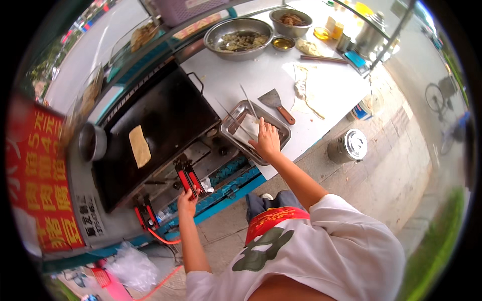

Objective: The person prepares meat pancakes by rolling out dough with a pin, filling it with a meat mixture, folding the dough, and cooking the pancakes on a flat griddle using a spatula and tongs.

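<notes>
My left hand (188, 201) holds the lower end of a red-and-black burner fixture (187, 178) under the front edge of a black flat griddle (162, 109). A pale oblong piece of dough (139, 146) lies flat on the griddle. My right hand (269, 141) is over a rectangular metal tray (230, 141) with its fingers spread. White paper (246, 126) lines part of the tray. Two thin metal prongs (234, 117) slant across it beside my fingers; whether they join is hidden. Beside the tray rests a scraper (276, 103) with a wooden handle.
On the white worktop (222, 81) stand a wide metal bowl of filling (239, 39), a smaller bowl (290, 22) and a dish of oil (283, 43). A dough strip (301, 88) lies near a rolling pin (324, 59). A lidded metal canister (347, 146) stands on the pavement.
</notes>
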A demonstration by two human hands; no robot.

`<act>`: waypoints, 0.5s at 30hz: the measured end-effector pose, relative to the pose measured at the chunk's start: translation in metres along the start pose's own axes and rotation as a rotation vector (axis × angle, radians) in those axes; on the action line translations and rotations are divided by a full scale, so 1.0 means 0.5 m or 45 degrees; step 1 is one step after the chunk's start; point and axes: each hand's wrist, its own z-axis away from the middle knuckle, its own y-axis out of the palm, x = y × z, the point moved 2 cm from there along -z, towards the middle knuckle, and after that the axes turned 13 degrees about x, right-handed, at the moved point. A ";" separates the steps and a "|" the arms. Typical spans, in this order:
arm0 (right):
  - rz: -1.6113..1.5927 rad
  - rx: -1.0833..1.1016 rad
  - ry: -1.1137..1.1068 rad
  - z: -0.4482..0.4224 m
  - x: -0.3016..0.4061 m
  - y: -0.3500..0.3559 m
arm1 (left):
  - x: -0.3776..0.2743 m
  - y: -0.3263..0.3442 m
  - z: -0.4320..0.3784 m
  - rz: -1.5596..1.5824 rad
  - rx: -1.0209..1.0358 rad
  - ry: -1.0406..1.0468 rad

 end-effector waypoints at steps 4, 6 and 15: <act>-0.065 -0.020 -0.010 -0.007 -0.063 -0.122 | -0.070 0.026 -0.014 -0.963 -0.138 0.354; -0.062 -0.106 0.074 -0.025 -0.207 -0.180 | -0.068 0.195 -0.046 -1.075 -0.040 0.559; 0.133 -0.318 0.190 -0.390 -0.736 -0.403 | 0.177 0.892 -0.281 -1.614 0.514 0.752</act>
